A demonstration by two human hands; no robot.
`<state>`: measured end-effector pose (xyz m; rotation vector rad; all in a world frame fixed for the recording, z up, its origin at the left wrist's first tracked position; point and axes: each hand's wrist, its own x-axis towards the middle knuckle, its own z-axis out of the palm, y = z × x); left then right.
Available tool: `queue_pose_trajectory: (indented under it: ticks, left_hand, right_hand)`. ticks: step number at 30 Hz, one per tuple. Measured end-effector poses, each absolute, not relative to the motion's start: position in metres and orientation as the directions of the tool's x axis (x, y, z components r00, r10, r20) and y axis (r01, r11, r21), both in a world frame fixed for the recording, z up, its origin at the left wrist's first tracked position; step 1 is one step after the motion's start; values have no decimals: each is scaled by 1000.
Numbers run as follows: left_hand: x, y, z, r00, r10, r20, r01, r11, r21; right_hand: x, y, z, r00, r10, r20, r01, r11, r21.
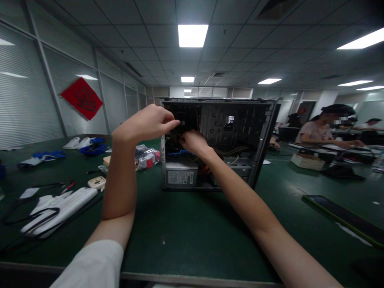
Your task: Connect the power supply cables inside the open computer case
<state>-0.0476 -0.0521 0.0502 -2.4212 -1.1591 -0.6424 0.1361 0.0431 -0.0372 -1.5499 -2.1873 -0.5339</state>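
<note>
An opened desktop computer case (265, 144) stands upright on the green table, its open side facing me. My left hand (153, 122) is at the upper left of the case, with thumb and fingertips drawn together in a pinch; whatever lies between them is too small to make out. My right hand (195, 142) reaches inside, just below and right of the left one, its fingers curled against the dark board area. What it grips is hidden. Below it sit a blue cable (181, 152) and the silver power supply (181, 176) with a white label.
White power strip (64, 210) with black cords lies at the left. Blue-and-white gloves (45, 156) and bagged parts (147, 158) are behind it. On the right are a dark flat panel (342, 216), a white box (307, 161) and a seated person (318, 132).
</note>
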Motion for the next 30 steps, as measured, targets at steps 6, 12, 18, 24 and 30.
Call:
queue_pose_trajectory:
  ticks: [6,12,18,24,30]
  left_hand:
    - [-48,-47,50,560,611,560,790,-596,-140]
    - [-49,-46,50,555,613,562,787,-605,-117]
    - [-47,-45,49,573,609,548,777,-616,-127]
    - [-38,-45,47,609,600,520,753,-643,-139]
    - [-18,-41,43,674,579,458,705,-691,-163]
  right_hand:
    - [135,42,-38,-305,788,535,946,313,78]
    - [133,45,-40,-309,784,538,944,321,76]
    - [121,49,-41,-322,773,546,938,341,69]
    - [119,52,-39,-318,764,561,932,360,38]
    - [119,56,-40,-297,768,567,925,379,-28]
